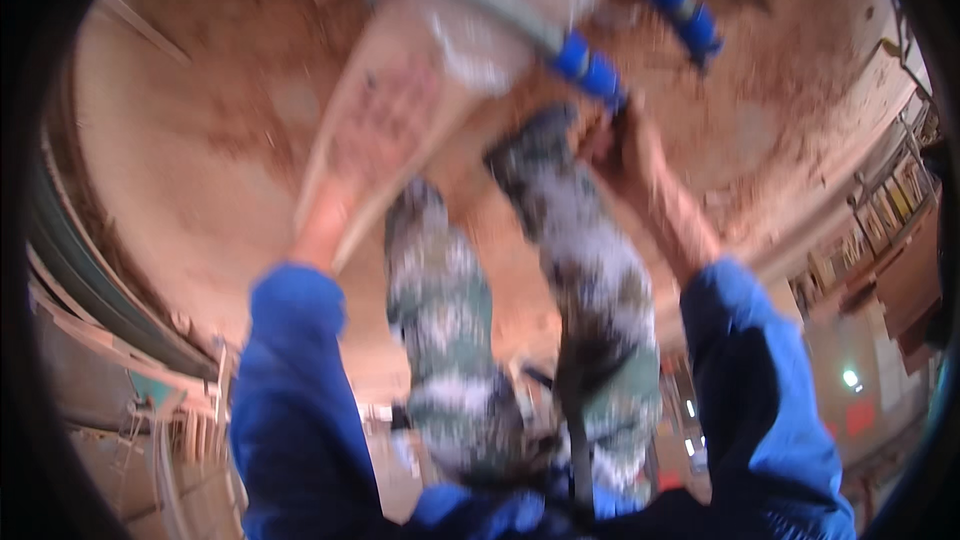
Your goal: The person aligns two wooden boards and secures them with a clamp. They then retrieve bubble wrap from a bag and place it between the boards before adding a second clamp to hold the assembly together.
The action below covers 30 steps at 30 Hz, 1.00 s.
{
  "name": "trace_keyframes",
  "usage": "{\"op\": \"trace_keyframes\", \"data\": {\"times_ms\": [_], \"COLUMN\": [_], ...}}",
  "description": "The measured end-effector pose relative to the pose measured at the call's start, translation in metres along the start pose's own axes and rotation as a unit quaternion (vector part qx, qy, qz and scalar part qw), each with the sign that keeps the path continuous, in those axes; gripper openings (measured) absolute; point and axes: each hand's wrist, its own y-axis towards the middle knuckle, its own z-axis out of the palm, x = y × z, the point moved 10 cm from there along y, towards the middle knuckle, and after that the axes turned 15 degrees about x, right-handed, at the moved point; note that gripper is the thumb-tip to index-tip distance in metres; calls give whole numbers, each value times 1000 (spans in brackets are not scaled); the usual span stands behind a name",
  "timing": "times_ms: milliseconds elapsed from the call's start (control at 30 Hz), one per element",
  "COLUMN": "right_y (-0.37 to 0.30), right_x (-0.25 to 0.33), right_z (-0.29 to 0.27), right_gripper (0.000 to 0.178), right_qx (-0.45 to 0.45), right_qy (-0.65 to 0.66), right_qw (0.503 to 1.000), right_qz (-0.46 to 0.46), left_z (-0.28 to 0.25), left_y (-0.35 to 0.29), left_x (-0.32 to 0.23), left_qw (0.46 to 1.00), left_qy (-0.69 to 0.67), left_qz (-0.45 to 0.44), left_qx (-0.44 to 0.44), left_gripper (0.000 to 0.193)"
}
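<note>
A pale wooden board [470,45] slants across the upper middle, with a glossy whitish patch on its face. My left hand [385,120] lies over its lower part; motion smears the fingers, so their grip cannot be made out. Across the board runs a grey bar clamp [490,0] ending in a blue handle [588,68]. My right hand [628,145] is closed at the tip of that handle, its fingers curled and blurred. Farther right, a second bar clamp [685,15] with a blue handle sticks out past the board, apart from my hands.
Below is a dusty reddish-brown floor [790,130], where my feet in camouflage trousers [600,280] stand close to the board. A dark curved edge [90,250] runs along the left. At the right stands a rack of wooden pieces [880,215].
</note>
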Motion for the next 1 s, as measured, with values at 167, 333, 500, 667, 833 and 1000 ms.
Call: {"op": "trace_keyframes", "data": {"times_ms": [167,333,500,667,833,1000], "right_y": [-25,-66,-159,-232,-293,-343], "right_x": [12,-61,-129,-190,-223,-210], "right_z": [-14,-94,-63,-51,-48,-10], "right_gripper": [81,65,40,35,37,38], "right_qx": [44,-92,-84,-71,-96,-27], "right_qy": [45,-291,-483,-446,-413,-386], "right_qw": [995,950,870,892,905,918], "right_qz": [-81,-64,-48,-23,-43,-85], "left_z": [-5,-7,11,6,-8,-69], "left_y": [20,46,63,63,11,-104], "left_x": [-23,-39,-56,-72,-83,-98], "left_qw": [1000,1000,999,996,915,870], "left_qy": [21,14,2,61,-194,-395], "left_qz": [4,1,23,-2,-147,-161], "left_qx": [-2,20,29,70,323,249], "left_gripper": [58,61,63,64,28,36]}}
